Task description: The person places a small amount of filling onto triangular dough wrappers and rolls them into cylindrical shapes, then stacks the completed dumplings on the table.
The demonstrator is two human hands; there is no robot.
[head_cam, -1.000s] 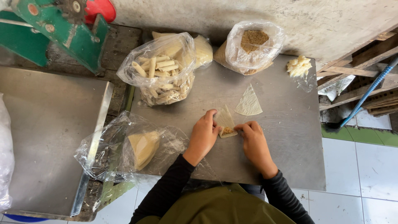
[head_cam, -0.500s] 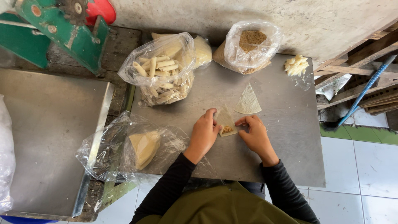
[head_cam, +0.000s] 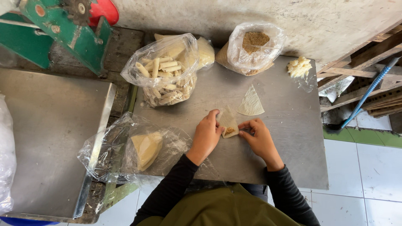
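Filling (head_cam: 230, 130) may spill from the thin wrapper (head_cam: 228, 121), mid-frame on the desk (head_cam: 293, 138), if the left hand (head_cam: 207, 136) and right hand (head_cam: 260, 138), pinching its two sides, press too hard.

On tabletop (head_cam: 293, 159): wrapper (head_cam: 228, 122) between hands (head_cam: 207, 136) (head_cam: 260, 137); spare wrapper (head_cam: 251, 102) just beyond. Far left, bag of rolls (head_cam: 165, 71); far middle, filling bag (head_cam: 254, 46); far right, paste (head_cam: 299, 67). Near left, bag of wrappers (head_cam: 144, 150).
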